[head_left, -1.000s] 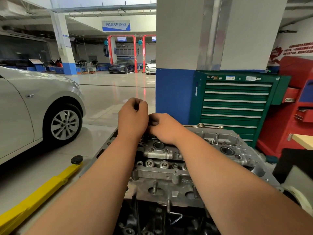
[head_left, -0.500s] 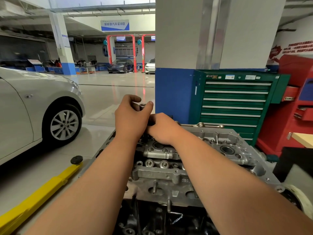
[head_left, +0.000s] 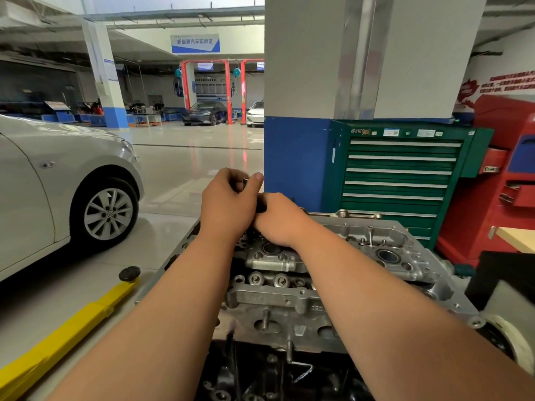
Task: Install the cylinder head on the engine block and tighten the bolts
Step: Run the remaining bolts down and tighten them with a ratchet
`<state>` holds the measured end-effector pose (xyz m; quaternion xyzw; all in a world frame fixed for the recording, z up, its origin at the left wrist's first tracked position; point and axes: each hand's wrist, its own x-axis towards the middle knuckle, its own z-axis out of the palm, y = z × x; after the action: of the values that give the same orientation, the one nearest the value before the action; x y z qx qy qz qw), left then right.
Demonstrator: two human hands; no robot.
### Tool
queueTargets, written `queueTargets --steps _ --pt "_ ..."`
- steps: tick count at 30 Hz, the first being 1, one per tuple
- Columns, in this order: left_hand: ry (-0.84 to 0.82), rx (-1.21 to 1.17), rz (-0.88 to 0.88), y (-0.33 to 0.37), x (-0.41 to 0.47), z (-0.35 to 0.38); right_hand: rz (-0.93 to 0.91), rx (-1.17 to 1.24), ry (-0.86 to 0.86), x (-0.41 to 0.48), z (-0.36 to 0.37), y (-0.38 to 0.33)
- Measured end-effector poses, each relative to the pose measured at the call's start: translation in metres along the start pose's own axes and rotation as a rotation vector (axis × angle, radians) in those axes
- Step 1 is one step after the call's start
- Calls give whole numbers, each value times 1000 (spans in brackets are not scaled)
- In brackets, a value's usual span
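Note:
The grey aluminium cylinder head (head_left: 289,296) sits on the dark engine block (head_left: 275,374) right in front of me. My left hand (head_left: 228,204) is raised over the head's far end, its thumb and fingers pinching the top of a small metal bolt (head_left: 246,180). My right hand (head_left: 278,218) lies just below and to the right of it, fingers curled low around something dark at the far edge of the head; what it holds is hidden. Both forearms stretch across the head.
A green drawer tool cabinet (head_left: 399,180) and a red cabinet (head_left: 498,183) stand to the right behind the engine. A blue and grey pillar (head_left: 295,111) rises straight ahead. A silver car (head_left: 58,186) and a yellow lift arm (head_left: 66,334) are on the left.
My left hand has risen and opened its fist into a pinch, so the bolt's top now shows between thumb and fingers. The right hand has barely moved.

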<state>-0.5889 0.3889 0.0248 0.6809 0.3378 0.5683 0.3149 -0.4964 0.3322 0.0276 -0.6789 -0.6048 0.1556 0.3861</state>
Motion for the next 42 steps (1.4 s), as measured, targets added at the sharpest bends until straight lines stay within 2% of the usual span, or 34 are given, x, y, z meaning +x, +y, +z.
queueTargets --steps 6,16,22,30,34,38,42 --pt "-56 -120 14 2 -1 1 -28 -31 34 -3 -1 0" --pt "5 25 19 1 0 -2 -13 -6 7 -3 -1 -2" --pt "-15 -109 -12 2 0 -2 -22 -24 27 -4 -1 -3" --pt "-11 11 -3 1 -1 -2 34 -80 57 3 3 -2" --pt "-20 6 27 2 -1 -3 9 -10 -13 -2 0 -2" --pt "-57 -143 -31 3 -1 -1 3 -36 23 -3 -2 -2" --pt "-52 -40 -10 1 -2 0 29 -95 61 0 0 -1"
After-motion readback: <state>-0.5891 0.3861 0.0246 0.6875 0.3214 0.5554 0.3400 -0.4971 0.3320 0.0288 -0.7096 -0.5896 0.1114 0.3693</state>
